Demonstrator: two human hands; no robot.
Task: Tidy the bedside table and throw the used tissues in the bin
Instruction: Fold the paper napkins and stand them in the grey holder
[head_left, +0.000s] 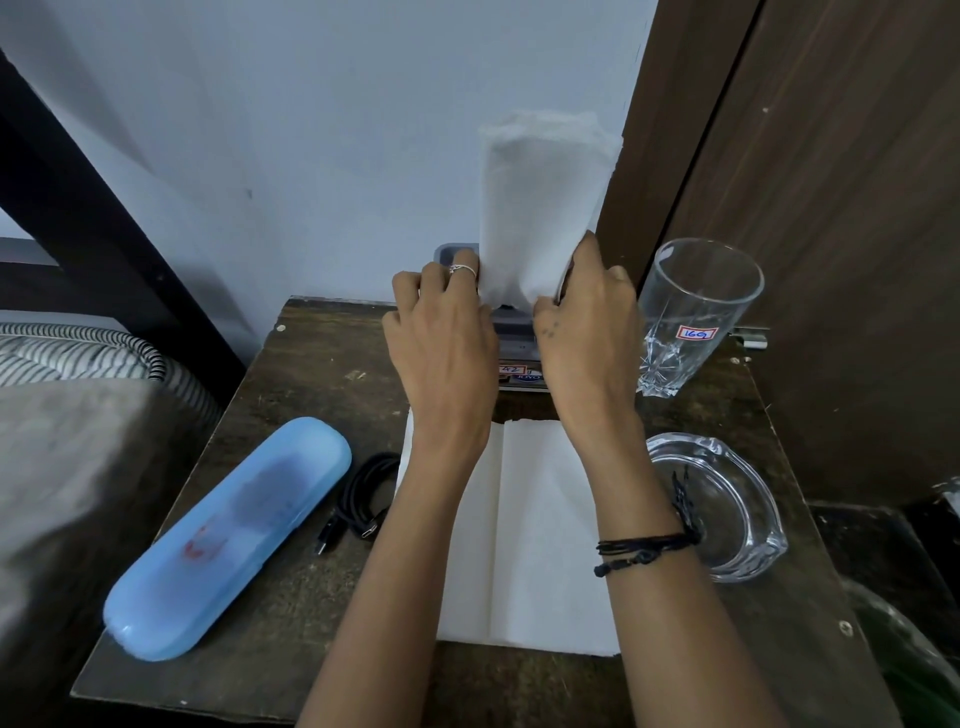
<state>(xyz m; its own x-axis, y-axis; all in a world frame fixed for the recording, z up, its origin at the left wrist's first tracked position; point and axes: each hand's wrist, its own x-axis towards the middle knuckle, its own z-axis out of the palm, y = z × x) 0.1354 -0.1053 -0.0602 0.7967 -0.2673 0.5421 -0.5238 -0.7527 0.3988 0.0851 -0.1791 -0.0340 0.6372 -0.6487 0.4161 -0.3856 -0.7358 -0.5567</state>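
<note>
Both my hands hold one white tissue (540, 208) upright above the back of the dark wooden bedside table (311, 395). My left hand (441, 338) pinches its lower left edge and my right hand (587, 332) grips its lower right edge. Under the tissue, mostly hidden by my hands, stands a grey holder (514, 343) with a red-edged label. A flat folded white tissue sheet (530, 545) lies on the table beneath my forearms.
A light blue oblong case (228, 530) lies at the left, with a coiled black cable (363, 499) beside it. A tall clear glass (691, 317) and a glass ashtray (722, 509) stand at the right. Bed at left, brown wardrobe at right.
</note>
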